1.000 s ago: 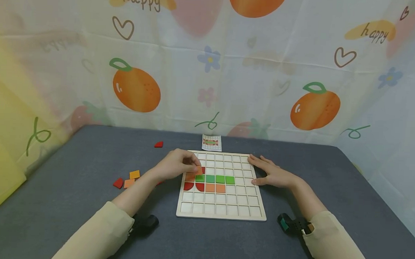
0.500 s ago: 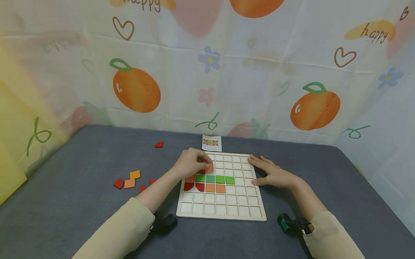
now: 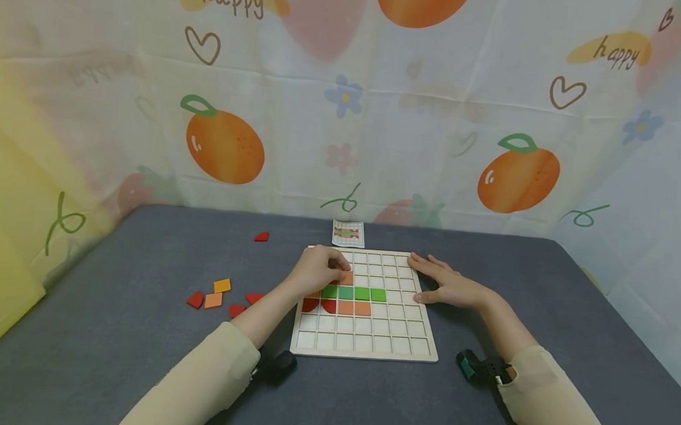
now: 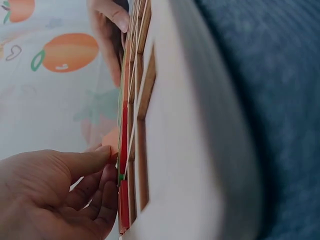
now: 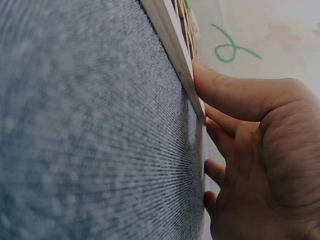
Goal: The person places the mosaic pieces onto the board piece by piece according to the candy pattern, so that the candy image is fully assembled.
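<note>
My left hand (image 3: pixel 318 269) is over the upper left of the wooden grid board (image 3: pixel 364 349). Thumb and fingers pinch an orange square tile (image 4: pixel 111 139) at a cell in the row above the green tiles (image 3: pixel 362 294). Red rounded tiles (image 3: pixel 311 305) and orange tiles (image 3: pixel 345 308) fill cells in the row below. At the board's right edge rests my right hand (image 3: pixel 453 286), fingers extended; in the right wrist view its thumb (image 5: pixel 230 92) touches the rim. The left hand covers some upper left cells.
Behind the board lies a small printed pattern card (image 3: pixel 348 234). Loose red tiles (image 3: pixel 195 300), an orange tile (image 3: pixel 213 300) and a yellow-orange tile (image 3: pixel 222 286) lie left of the board. One red tile (image 3: pixel 261 236) sits farther back. A patterned cloth (image 3: pixel 299 111) hangs behind the table.
The left hand has moved right across the board with the orange tile, then lowered it to a cell. Loose red tiles have come into view beside the arm. The right hand stays put.
</note>
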The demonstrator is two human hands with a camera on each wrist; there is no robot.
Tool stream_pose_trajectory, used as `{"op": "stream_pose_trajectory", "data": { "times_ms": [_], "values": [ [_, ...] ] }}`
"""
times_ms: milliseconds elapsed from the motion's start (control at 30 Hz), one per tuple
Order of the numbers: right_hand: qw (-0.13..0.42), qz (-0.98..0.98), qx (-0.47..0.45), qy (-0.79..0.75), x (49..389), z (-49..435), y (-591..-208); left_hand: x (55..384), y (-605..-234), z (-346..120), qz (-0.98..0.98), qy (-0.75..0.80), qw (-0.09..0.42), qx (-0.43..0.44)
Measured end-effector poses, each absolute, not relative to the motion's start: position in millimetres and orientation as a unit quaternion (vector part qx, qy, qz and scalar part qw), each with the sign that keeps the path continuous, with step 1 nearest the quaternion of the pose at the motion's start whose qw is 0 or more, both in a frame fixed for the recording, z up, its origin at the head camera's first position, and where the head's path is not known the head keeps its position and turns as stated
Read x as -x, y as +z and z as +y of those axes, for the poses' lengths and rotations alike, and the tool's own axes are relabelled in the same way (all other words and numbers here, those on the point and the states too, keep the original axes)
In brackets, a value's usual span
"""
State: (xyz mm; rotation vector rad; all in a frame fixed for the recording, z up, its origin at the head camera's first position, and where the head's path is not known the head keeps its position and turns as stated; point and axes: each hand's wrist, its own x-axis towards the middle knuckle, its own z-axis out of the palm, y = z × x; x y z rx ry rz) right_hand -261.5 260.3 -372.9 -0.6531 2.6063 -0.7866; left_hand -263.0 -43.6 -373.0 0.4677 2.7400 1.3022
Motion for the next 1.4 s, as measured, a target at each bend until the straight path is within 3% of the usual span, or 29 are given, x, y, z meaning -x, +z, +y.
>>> {"op": "stream_pose_trajectory", "data": {
  "times_ms": [1200, 1400],
  "values": [
    [0.176, 0.917, 0.225, -0.278, 262, 260, -373, 262, -375, -45, 0.907, 0.382, 0.048, -0.171],
    [0.176, 0.917, 0.224, -0.281, 262, 260, -373, 261, -368, -50, 0.901, 0.378, 0.072, -0.2]
  ]
}}
